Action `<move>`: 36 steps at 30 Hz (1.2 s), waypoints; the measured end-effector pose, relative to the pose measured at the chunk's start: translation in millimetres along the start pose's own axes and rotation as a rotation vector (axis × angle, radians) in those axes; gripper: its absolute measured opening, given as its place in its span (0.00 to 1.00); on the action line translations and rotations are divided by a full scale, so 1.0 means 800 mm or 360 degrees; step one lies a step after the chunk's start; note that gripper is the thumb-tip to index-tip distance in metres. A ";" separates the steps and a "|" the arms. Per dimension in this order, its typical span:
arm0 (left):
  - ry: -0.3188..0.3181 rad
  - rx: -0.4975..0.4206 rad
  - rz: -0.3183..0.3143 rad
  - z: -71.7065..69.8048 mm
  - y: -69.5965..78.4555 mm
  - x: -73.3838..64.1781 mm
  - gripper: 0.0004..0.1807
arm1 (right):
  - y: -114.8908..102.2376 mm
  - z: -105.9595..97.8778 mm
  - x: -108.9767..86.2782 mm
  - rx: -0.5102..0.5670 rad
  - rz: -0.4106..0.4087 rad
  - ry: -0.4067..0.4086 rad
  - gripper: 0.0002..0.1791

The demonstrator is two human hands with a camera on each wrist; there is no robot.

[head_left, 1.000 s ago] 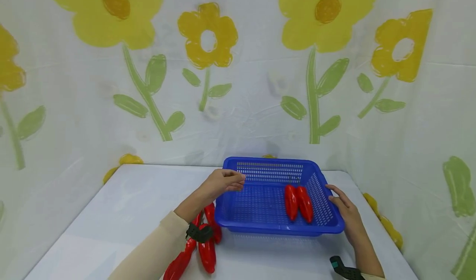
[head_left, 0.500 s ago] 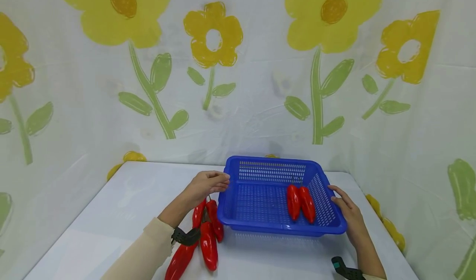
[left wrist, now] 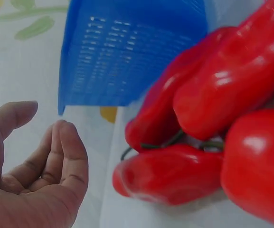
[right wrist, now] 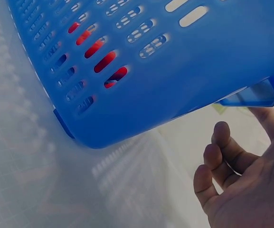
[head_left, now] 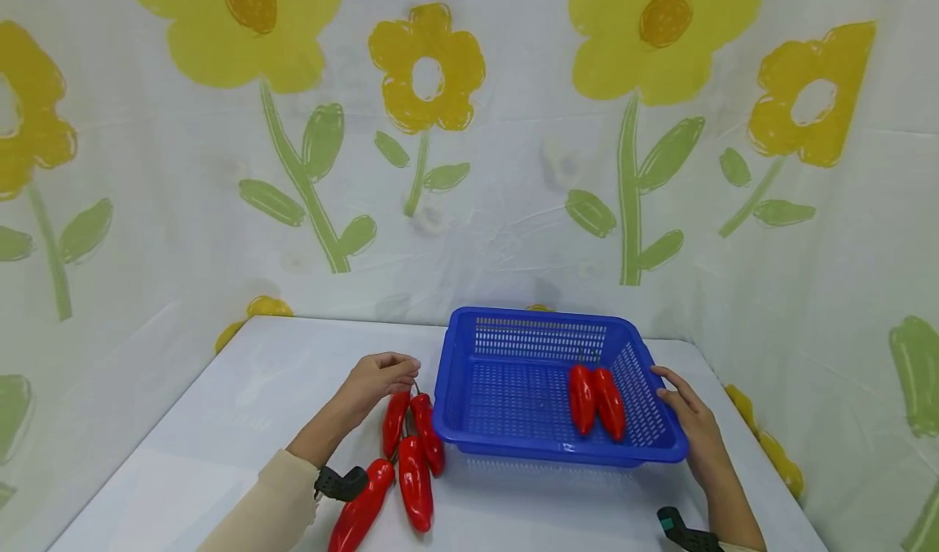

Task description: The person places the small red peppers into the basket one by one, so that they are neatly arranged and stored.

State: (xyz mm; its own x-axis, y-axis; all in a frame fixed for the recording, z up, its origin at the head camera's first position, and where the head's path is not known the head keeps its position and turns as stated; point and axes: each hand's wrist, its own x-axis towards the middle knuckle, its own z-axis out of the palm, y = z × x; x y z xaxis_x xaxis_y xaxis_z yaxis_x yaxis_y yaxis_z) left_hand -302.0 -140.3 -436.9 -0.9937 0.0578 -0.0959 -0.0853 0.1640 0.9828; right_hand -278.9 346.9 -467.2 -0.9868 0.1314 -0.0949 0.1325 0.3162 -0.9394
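Note:
My left hand (head_left: 380,382) hovers over the far end of several red peppers (head_left: 415,483) lying bunched on the table. Thumb and fingers are apart with nothing between them in the left wrist view, beside the peppers' green stems (left wrist: 210,145). To the right stands a blue plastic basket (head_left: 524,448) with slotted walls. Two red peppers (head_left: 596,401) lie side by side in its right half. My right hand (head_left: 695,430) holds the basket's right rim between thumb and index finger; its other fingers (right wrist: 222,154) curl loosely below the rim.
A white table (head_left: 220,421) bears everything. Behind and around it hangs a white cloth (head_left: 499,242) printed with yellow flowers. Dark straps (head_left: 342,483) sit on both wrists.
My left hand has moved left and down from over the basket's left rim to above the loose peppers. The right hand has stayed at the rim, and the two peppers in the basket lie unchanged.

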 end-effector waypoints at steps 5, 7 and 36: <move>0.0062 0.0051 -0.0055 -0.010 -0.014 -0.007 0.22 | -0.002 0.000 -0.001 0.0026 0.0007 -0.0021 0.32; 0.0082 0.0068 -0.0069 -0.013 -0.019 -0.010 0.23 | -0.002 0.000 -0.001 0.0041 0.0012 -0.0020 0.31; 0.0169 0.0777 -0.0341 -0.025 -0.050 -0.021 0.25 | -0.003 0.002 -0.001 0.0051 0.0016 0.0010 0.32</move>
State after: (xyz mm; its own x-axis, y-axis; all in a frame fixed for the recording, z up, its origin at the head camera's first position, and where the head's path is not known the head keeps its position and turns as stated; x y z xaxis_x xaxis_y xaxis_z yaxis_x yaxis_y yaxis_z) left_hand -283.6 -167.4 -471.2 -0.9617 -0.1231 -0.2449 -0.2686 0.6010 0.7527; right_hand -278.2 344.5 -465.4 -0.9848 0.1401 -0.1026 0.1393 0.2846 -0.9485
